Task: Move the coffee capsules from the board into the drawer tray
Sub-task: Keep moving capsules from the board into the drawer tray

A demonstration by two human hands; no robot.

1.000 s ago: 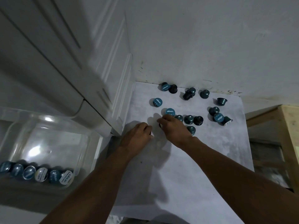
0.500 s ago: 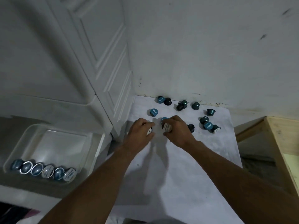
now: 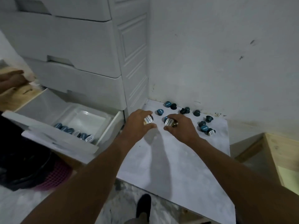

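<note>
Left hand (image 3: 137, 125): fingers (image 3: 149, 126) pinch one white-lidded capsule (image 3: 148, 121), lifted off the board, centre of frame. Right hand (image 3: 181, 128): fingers (image 3: 168, 128) curl around a small cluster of capsules (image 3: 169, 122), white lid facing the camera; exact count cannot be told. Both hands sit just beside each other above the pale board (image 3: 169, 159).

Loose teal capsules (image 3: 203, 125) lie scattered along the board's far edge, upper centre-right of frame, near the white wall (image 3: 218, 54); some upright, some tipped.

Left of centre, the lowest drawer (image 3: 111, 125) of a white drawer unit (image 3: 77, 46) stands open. Inside it a clear tray (image 3: 84, 118) holds a row of capsules (image 3: 76, 133) along its near edge.

A dark shoe (image 3: 143, 206) shows at bottom centre. Another person's hand (image 3: 11, 78) appears at the left edge.
</note>
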